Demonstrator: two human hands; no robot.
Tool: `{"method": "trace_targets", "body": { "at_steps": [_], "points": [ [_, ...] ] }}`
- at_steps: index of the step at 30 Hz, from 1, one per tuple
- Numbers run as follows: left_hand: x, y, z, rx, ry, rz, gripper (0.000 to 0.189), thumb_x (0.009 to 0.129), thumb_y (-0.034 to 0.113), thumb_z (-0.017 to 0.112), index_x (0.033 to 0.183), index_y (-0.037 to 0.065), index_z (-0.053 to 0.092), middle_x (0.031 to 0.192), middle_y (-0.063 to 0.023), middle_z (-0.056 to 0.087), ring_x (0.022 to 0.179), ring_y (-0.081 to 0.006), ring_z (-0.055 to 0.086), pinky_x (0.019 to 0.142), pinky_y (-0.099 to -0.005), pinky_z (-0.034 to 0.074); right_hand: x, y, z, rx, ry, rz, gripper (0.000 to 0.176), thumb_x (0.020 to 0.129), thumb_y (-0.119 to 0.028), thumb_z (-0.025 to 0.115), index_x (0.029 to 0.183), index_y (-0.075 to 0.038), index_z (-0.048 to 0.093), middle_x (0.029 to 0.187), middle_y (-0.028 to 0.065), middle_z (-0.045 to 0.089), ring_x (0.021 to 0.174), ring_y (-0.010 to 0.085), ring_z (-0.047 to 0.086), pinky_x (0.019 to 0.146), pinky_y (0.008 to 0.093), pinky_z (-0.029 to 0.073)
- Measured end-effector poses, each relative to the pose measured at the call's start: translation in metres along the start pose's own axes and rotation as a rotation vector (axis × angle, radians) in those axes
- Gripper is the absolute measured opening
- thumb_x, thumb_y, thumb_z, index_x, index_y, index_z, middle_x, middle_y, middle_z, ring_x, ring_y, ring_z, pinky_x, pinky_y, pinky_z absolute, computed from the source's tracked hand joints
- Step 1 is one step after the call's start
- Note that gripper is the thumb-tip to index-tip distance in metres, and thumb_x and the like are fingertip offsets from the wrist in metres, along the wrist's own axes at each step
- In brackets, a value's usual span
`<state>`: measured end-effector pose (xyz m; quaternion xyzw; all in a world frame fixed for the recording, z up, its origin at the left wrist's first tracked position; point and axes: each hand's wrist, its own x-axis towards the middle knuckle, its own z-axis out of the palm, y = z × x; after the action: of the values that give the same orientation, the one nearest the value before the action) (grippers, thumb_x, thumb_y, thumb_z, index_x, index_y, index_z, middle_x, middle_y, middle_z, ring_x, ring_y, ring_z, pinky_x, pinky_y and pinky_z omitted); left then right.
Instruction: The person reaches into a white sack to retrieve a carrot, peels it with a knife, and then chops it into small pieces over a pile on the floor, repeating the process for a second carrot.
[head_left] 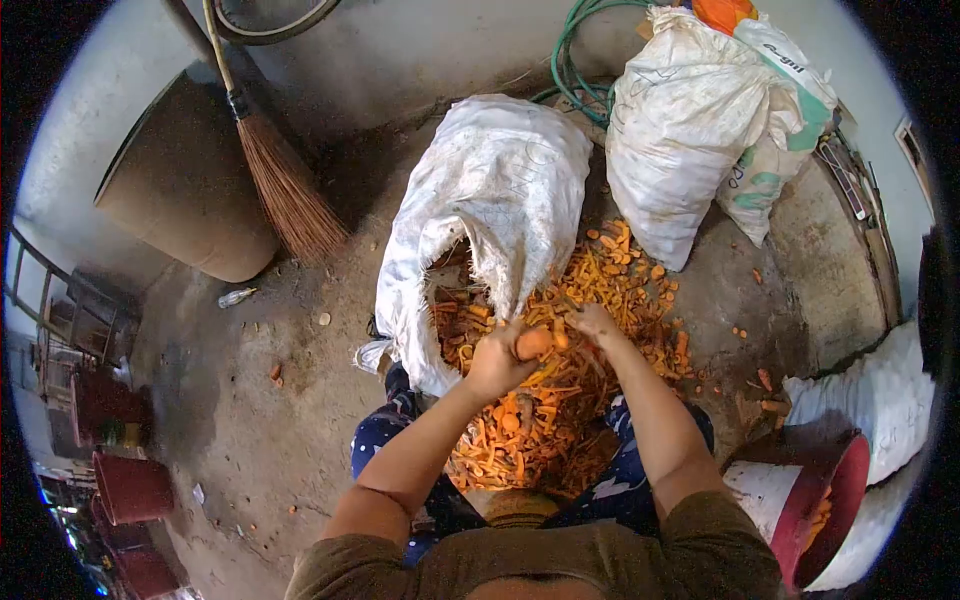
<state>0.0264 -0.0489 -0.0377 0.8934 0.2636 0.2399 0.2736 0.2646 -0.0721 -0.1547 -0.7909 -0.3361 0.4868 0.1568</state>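
My left hand (499, 362) is closed around a thick orange carrot (534, 344), its cut end turned toward my right hand. Just to the right, my right hand (594, 324) has its fingers curled together; whatever they grip is too small and blurred to name. Below and behind both hands spreads a big pile of carrot pieces and peelings (520, 435), reaching between my legs. A white woven sack (490, 170) lies in front of me, its mouth gaping toward my left hand, with more orange and brown pieces inside.
Two full sacks stand at the back right, one white (690, 130) and one with green print (765, 190). A broom (280, 180) leans by a large brown drum (195, 190). A red bucket (850, 510) with orange pieces sits at right; a green hose (570, 60) coils behind.
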Motion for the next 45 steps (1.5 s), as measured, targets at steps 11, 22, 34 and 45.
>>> {"method": "trace_targets", "body": {
  "at_steps": [11, 22, 34, 45],
  "points": [
    [0.011, -0.033, 0.032, -1.725, 0.062, -1.212, 0.032, 0.086, 0.029, 0.048, 0.107, 0.004, 0.047, 0.088, -0.0109, 0.054, 0.074, -0.0217, 0.057, 0.065, -0.0363, 0.049, -0.031, -0.039, 0.016, 0.665, 0.381, -0.463, 0.041, 0.077, -0.029, 0.063, 0.096, 0.006, 0.052, 0.066, 0.0151, 0.054, 0.060, 0.0255, 0.053, 0.054, 0.0374, 0.043],
    [0.024, 0.027, 0.014, -1.430, -0.105, -1.215, 0.045, 0.093, 0.034, 0.022, 0.125, 0.006, 0.038, 0.123, -0.0115, 0.046, 0.105, -0.0258, 0.049, 0.085, -0.0406, 0.043, -0.109, -0.100, -0.007, -0.220, 0.596, -0.322, 0.050, 0.067, -0.030, 0.066, 0.102, 0.004, 0.053, 0.078, 0.0198, 0.060, 0.073, 0.0333, 0.059, 0.064, 0.0399, 0.048],
    [0.001, -0.025, 0.070, -1.328, -0.228, -1.242, 0.037, 0.093, 0.028, 0.032, 0.121, 0.007, 0.042, 0.108, -0.0113, 0.054, 0.089, -0.0211, 0.056, 0.071, -0.0357, 0.049, -0.094, -0.093, -0.010, -0.316, 0.550, -0.162, 0.054, 0.071, -0.039, 0.062, 0.102, 0.005, 0.052, 0.088, 0.0196, 0.060, 0.079, 0.0321, 0.059, 0.068, 0.0404, 0.048],
    [-0.009, 0.000, 0.037, -1.660, -0.359, -1.163, 0.033, 0.091, 0.027, 0.037, 0.112, 0.002, 0.044, 0.095, -0.0107, 0.056, 0.073, -0.0213, 0.058, 0.061, -0.0350, 0.050, -0.080, -0.063, -0.060, -0.341, 0.808, 0.153, 0.044, 0.076, -0.038, 0.058, 0.090, 0.003, 0.056, 0.075, 0.0174, 0.061, 0.070, 0.0309, 0.060, 0.059, 0.0413, 0.048]
  ]
}}
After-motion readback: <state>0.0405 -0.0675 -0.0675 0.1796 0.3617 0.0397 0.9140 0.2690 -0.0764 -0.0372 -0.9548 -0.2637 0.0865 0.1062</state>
